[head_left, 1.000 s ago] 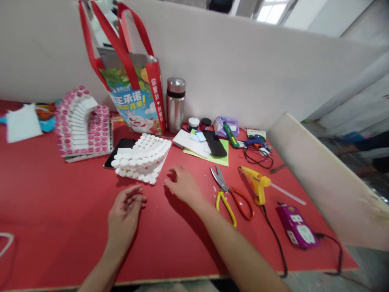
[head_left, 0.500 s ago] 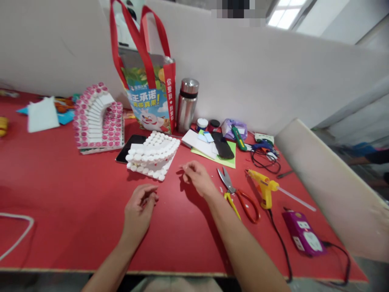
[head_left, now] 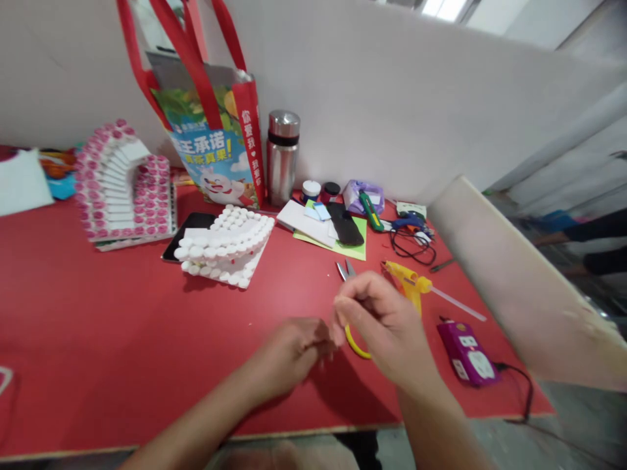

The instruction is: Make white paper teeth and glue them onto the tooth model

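My left hand (head_left: 294, 352) and my right hand (head_left: 386, 326) meet fingertip to fingertip just above the red table (head_left: 98, 339), near its front edge. Both have their fingers curled into a pinch; whatever lies between them is too small to make out. Behind my right hand lie scissors (head_left: 345, 269): the blade tips and a bit of yellow handle show, the rest is hidden. A yellow glue gun (head_left: 409, 284) lies just right of my right hand. A white stepped model of bottle caps (head_left: 225, 248) stands to the left, farther back.
A pink cap model (head_left: 125, 186), a red-handled bag (head_left: 210, 143) and a steel flask (head_left: 283, 156) stand along the back wall. Foam pieces, a green sheet (head_left: 357, 248), a utility knife (head_left: 371, 212) and cables lie behind. A purple power strip (head_left: 467, 352) is at the right, beside a slanted board (head_left: 514, 274).
Both hands moved right and toward the table's front edge and came together, fingers closing into a pinch. My right hand now covers most of the scissors.
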